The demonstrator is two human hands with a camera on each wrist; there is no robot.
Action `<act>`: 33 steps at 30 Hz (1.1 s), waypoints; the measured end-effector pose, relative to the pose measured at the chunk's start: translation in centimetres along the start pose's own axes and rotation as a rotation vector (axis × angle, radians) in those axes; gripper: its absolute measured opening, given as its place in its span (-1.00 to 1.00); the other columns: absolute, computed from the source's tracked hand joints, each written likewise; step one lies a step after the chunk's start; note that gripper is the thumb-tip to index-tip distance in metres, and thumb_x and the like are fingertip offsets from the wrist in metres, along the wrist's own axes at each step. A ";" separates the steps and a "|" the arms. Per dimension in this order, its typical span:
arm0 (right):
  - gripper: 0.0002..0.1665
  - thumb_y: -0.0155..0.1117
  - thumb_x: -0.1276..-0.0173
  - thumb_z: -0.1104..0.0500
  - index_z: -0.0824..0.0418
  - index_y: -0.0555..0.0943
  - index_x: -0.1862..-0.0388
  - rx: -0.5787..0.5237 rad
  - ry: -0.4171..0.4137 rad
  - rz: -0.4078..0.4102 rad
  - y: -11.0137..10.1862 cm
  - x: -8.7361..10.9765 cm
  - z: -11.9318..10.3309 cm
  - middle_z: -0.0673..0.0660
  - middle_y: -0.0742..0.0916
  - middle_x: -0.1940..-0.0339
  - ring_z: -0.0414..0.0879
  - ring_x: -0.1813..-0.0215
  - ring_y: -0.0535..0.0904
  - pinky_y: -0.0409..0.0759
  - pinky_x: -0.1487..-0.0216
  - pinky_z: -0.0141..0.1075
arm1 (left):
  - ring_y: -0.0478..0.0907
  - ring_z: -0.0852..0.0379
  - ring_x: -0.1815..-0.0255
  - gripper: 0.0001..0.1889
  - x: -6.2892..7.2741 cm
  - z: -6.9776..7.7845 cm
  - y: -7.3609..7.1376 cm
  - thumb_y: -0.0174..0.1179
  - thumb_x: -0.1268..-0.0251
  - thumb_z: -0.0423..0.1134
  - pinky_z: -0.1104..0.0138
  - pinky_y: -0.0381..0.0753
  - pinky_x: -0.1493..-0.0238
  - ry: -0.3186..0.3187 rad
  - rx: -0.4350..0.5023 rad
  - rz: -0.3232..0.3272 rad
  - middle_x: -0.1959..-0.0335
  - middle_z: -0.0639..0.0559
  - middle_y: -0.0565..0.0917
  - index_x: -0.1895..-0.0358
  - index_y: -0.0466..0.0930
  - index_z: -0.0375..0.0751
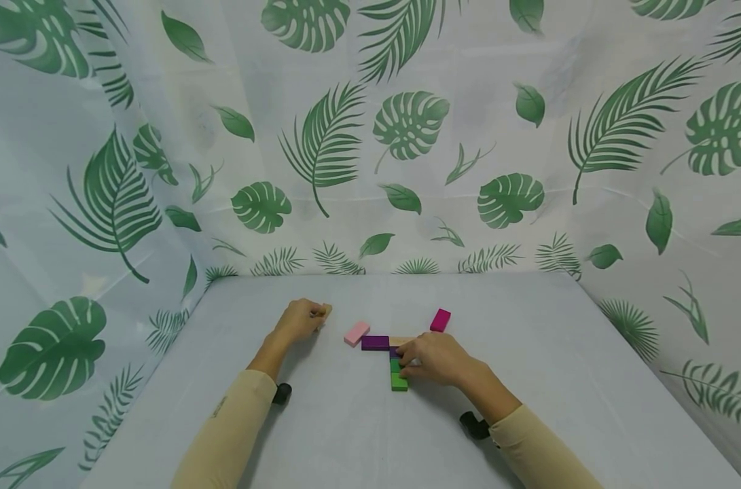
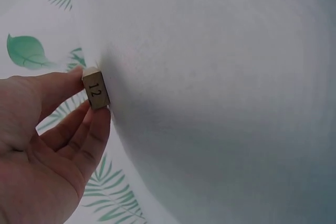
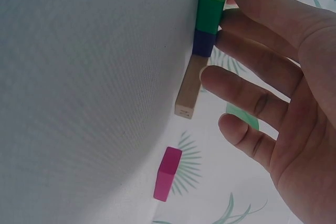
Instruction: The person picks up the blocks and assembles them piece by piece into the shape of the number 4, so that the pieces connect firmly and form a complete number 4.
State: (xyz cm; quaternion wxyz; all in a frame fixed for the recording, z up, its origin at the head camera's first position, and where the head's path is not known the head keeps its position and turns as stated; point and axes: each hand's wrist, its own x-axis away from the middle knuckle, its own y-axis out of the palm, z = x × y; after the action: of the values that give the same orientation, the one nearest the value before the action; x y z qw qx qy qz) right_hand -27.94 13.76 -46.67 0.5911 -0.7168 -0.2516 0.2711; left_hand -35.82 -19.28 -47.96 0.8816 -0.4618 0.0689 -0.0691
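My left hand (image 1: 298, 320) pinches a plain wooden block (image 2: 95, 88) between thumb and fingertips; its end bears the number 12. On the table, a column of a light green block (image 1: 399, 382), a green block (image 3: 209, 14) and a navy block (image 3: 203, 43) runs away from me. Beyond it, a second wooden block (image 3: 190, 86) and a purple block (image 1: 375, 343) lie crosswise. My right hand (image 1: 437, 358) is beside the column, its fingers extended and spread, with fingertips right at the blocks' side.
A pink block (image 1: 356, 333) lies at a slant by the purple block's left end. Farther back on the right is a magenta block (image 1: 440, 320). Leaf-printed curtains (image 1: 407, 238) border the white table (image 1: 333, 435) at the back and sides.
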 end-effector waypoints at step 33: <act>-0.66 0.57 -0.25 -0.14 -0.02 0.87 0.08 -0.012 0.012 -0.014 -0.1 0.0 0.1 -0.06 0.84 -0.05 -0.09 -0.05 0.77 0.73 0.02 -0.20 | 0.57 0.06 0.15 -0.64 -1.9 1.9 1.1 0.29 -0.43 -0.34 0.33 0.57 0.24 0.028 -0.017 -0.050 -0.08 -0.19 0.76 -0.25 0.70 -0.23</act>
State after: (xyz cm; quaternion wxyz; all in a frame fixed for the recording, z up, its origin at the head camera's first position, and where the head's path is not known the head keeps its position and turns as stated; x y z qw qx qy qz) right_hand -28.01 13.80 -46.55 0.5903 -0.7201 -0.2548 0.2611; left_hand -37.26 -16.77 -47.73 0.8747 -0.4697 0.0703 -0.0972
